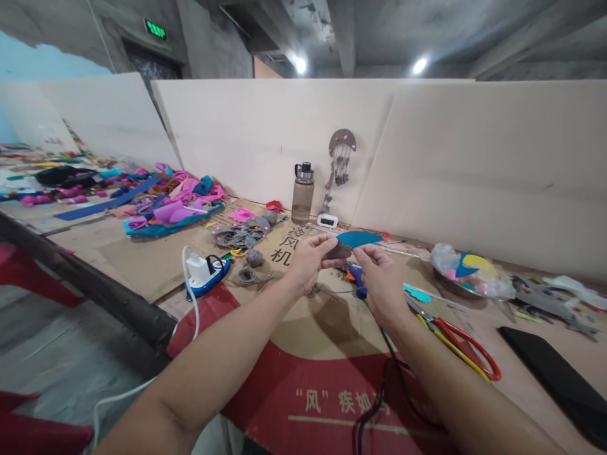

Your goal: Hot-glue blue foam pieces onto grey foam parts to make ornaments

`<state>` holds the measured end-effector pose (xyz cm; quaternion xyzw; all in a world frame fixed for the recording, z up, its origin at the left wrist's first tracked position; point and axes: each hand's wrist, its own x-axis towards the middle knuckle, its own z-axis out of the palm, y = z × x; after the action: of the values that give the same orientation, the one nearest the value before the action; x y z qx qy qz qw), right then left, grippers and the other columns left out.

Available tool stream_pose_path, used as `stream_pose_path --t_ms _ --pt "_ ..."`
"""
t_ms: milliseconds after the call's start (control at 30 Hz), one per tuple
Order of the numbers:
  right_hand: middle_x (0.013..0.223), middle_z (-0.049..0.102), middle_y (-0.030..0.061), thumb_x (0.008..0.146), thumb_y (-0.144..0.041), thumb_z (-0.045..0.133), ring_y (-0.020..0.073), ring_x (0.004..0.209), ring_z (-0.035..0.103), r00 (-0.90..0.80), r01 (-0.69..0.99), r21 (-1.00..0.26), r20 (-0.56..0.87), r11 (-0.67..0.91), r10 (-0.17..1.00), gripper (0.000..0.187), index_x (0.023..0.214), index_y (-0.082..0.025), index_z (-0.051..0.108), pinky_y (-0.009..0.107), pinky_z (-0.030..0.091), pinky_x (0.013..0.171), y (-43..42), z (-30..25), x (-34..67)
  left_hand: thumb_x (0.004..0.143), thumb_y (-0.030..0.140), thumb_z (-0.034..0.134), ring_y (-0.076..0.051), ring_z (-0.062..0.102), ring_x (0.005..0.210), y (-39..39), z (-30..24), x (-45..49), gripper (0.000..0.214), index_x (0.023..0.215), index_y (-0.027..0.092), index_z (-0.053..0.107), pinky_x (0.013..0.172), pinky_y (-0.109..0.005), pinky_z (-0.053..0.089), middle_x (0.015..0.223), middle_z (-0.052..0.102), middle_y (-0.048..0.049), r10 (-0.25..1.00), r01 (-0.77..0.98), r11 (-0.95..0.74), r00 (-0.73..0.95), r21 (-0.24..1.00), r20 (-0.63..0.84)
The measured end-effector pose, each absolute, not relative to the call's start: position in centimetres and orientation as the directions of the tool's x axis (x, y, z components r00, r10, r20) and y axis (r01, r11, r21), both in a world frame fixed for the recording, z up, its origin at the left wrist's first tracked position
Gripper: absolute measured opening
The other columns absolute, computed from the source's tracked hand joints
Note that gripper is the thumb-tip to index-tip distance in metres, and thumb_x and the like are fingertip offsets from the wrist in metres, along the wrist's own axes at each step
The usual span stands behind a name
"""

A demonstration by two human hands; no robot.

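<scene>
Above the cardboard mat, my left hand (pixel 310 256) pinches a dark grey felt piece (pixel 338 251) with a curved teal-blue felt piece (pixel 359 239) lying against it. My right hand (pixel 379 272) has its thumb and fingertips closed at the lower edge of these pieces; its exact hold is partly hidden. Just below, between the hands, lies a blue and orange glue gun (pixel 355 275), partly covered by my right hand. Grey yarn (pixel 246 276) and a small grey ball (pixel 255 258) rest left of my left hand.
Red-handled scissors (pixel 467 347) and a black phone (pixel 552 379) lie at right, near a bowl (pixel 455 287) of scraps. A bottle (pixel 302 196) stands at the back by a white board. A power strip (pixel 208 278) and felt pieces (pixel 180 205) are at left. Cables cross the front.
</scene>
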<state>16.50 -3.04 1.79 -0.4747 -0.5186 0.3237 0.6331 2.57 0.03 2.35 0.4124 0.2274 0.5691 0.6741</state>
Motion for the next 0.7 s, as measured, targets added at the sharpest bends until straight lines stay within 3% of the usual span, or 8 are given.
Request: stream_pose_path --t_ms 233,467,567,700 --pt "0.070 0.065 -0.0005 0.074 -0.048 0.070 0.0099 0.052 0.048 0.145 0.021 -0.938 0.344 0.345 0.928 0.029 0.074 -0.020 0.061 0.022 0.038 0.046 -3.4 2.1 16.4 0.078 0.029 0.072 -0.015 0.067 0.059 0.2 2.8 2.1 0.019 0.083 0.014 0.061 0.053 -0.024 0.056 0.070 0.069 -0.0049 0.922 -0.521 0.181 0.385 0.834 0.040" --pt "0.068 0.063 -0.0022 0.076 -0.047 0.069 0.0111 0.056 0.053 0.154 0.044 -0.931 0.364 0.362 0.918 0.028 0.075 -0.021 0.060 0.023 0.042 0.051 -3.5 1.8 16.2 0.076 0.028 0.073 -0.014 0.067 0.056 0.2 2.6 2.4 0.025 0.084 0.017 0.051 0.045 -0.019 0.052 0.070 0.066 -0.0022 0.922 -0.495 0.175 0.386 0.851 0.035" --pt "0.068 0.062 -0.0020 0.074 -0.047 0.069 0.0131 0.061 0.057 0.176 0.036 -0.935 0.353 0.353 0.919 0.027 0.075 -0.021 0.060 0.025 0.044 0.056 -3.6 1.8 16.1 0.077 0.032 0.073 -0.013 0.065 0.056 0.1 2.0 2.8 0.028 0.083 0.018 0.050 0.043 -0.019 0.049 0.070 0.064 -0.0011 0.948 -0.458 0.111 0.315 0.882 0.044" --pt "0.075 0.066 0.0001 0.074 -0.046 0.069 0.0152 0.067 0.059 0.234 0.074 -0.939 0.343 0.335 0.910 0.027 0.081 -0.020 0.064 0.028 0.047 0.063 -3.6 1.9 16.1 0.078 0.037 0.070 -0.012 0.062 0.062 -0.2 1.4 3.4 0.026 0.079 0.015 0.056 0.048 -0.022 0.051 0.075 0.061 -0.0022 0.961 -0.341 -0.088 0.219 0.936 0.171"
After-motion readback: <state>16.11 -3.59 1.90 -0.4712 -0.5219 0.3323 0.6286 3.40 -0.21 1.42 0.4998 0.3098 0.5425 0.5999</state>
